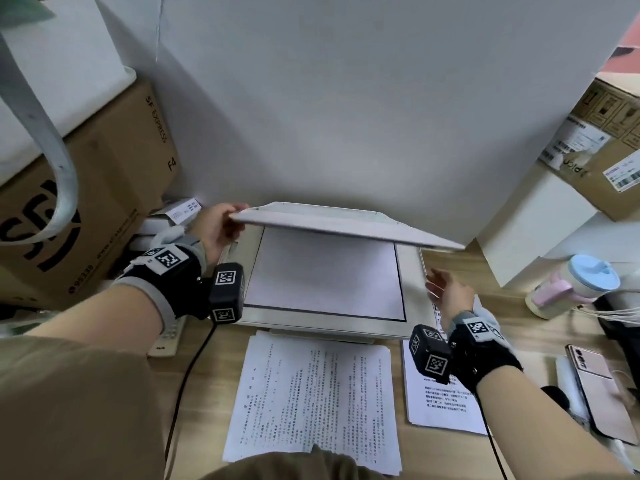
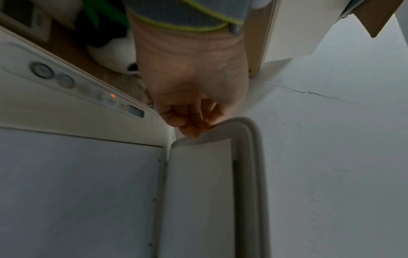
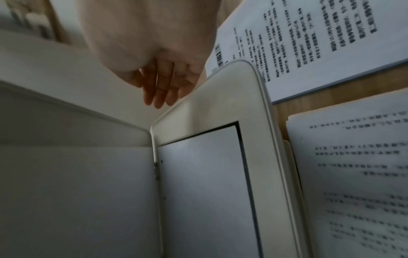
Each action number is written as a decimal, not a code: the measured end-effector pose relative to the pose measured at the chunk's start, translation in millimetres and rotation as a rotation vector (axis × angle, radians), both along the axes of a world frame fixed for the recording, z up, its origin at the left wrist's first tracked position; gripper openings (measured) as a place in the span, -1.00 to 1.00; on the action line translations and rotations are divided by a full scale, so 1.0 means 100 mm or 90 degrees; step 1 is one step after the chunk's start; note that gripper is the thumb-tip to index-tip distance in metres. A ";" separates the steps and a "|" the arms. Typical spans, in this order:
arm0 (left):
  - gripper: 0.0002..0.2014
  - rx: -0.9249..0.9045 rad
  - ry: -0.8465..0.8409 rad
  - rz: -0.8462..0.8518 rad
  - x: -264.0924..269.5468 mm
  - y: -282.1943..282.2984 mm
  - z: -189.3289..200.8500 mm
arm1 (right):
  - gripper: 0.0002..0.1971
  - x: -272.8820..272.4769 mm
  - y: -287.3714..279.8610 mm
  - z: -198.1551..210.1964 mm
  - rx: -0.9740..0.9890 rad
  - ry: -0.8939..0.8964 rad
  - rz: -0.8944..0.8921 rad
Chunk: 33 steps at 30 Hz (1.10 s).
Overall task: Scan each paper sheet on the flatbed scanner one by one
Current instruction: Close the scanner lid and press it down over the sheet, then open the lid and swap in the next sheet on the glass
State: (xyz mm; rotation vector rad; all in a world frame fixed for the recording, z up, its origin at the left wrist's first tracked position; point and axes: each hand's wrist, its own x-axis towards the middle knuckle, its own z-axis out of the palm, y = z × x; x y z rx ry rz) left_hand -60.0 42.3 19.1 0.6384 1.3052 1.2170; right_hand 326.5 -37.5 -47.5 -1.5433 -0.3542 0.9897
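Fingers of left hand [image 1: 221,226] pinching scanner lid [image 1: 346,226] corner, right hand [image 1: 450,296] fingers relaxed

White sheet [image 1: 325,275] flat on scanner [image 1: 410,271] glass, lid [image 1: 346,225] half-raised.

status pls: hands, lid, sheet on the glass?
Left hand grips scanner lid corner, lid half raised. Right hand open, holding nothing. Sheet on glass, nothing blocking.
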 end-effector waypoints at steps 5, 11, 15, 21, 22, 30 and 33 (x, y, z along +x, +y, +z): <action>-0.83 0.122 0.058 0.070 0.17 0.27 0.28 | -0.81 -0.24 0.25 -0.07 -0.080 -0.186 0.132; -0.71 0.217 0.232 0.048 0.42 0.59 0.52 | -0.61 -0.41 0.40 -0.14 -0.195 -0.423 0.257; -0.62 0.189 0.256 0.032 0.47 0.75 0.56 | -0.49 -0.43 0.42 -0.17 -0.290 -0.529 0.307; -0.59 0.165 0.250 -0.025 0.54 0.85 0.65 | -0.52 -0.50 0.41 -0.15 -0.313 -0.616 0.290; -0.61 0.154 0.244 -0.038 0.54 0.86 0.66 | -0.54 -0.50 0.41 -0.13 -0.324 -0.613 0.294; -0.48 -0.032 0.270 -0.081 0.41 0.73 0.25 | -0.78 -0.48 0.39 0.05 -0.291 -0.495 0.328; -0.63 -0.106 0.263 -0.107 0.32 0.55 -0.02 | -0.63 -0.50 0.37 0.06 -0.163 -0.340 0.253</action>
